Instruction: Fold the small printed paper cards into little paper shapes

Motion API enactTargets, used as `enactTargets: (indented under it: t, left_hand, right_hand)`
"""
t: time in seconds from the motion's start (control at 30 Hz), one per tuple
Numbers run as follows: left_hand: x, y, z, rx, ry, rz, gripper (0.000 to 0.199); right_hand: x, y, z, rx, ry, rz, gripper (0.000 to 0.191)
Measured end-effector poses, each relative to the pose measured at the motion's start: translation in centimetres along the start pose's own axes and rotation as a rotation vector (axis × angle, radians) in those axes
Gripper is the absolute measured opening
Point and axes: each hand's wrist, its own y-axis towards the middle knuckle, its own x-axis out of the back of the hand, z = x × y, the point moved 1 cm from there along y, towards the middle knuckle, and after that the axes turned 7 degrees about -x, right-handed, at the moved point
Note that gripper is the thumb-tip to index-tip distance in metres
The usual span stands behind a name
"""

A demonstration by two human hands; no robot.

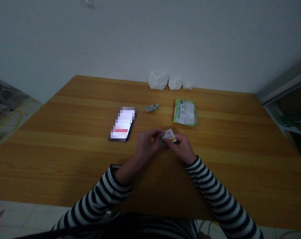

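Note:
Between my two hands, above the wooden table, is a small folded piece of printed paper (169, 135), pale with orange and red print. My left hand (147, 144) pinches its left edge between thumb and fingers. On the other side my right hand (182, 147) grips it, the thumb lying across its face. The fingertips behind the paper are hidden. A small folded printed paper shape, like a little boat (151, 107), lies just beyond my hands. To its right rests a green and white printed packet (185, 113).
A phone (123, 123) with a lit, blurred screen lies left of my hands. Three white folded paper shapes, a large one (157, 80), a middle one (175, 84) and a small one (187, 85), stand along the table's (66, 132) back edge against the wall (130, 39).

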Motion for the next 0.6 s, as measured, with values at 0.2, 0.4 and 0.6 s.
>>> enactTargets:
  t: [0.2, 0.4, 0.6]
  left_hand:
    - [0.3, 0.2, -0.1, 0.064, -0.069, 0.008, 0.012]
    - [0.2, 0.1, -0.1, 0.135, -0.131, -0.046, 0.012]
    - [0.0, 0.3, 0.0, 0.237, -0.277, -0.135, 0.014]
  right_hand:
    - [-0.3, 0.0, 0.1, -0.049, 0.056, 0.007, 0.033]
    - [-0.6, 0.0, -0.1, -0.058, 0.056, -0.034, 0.032]
    - [-1.1, -0.1, -0.5, -0.003, 0.003, -0.128, 0.028]
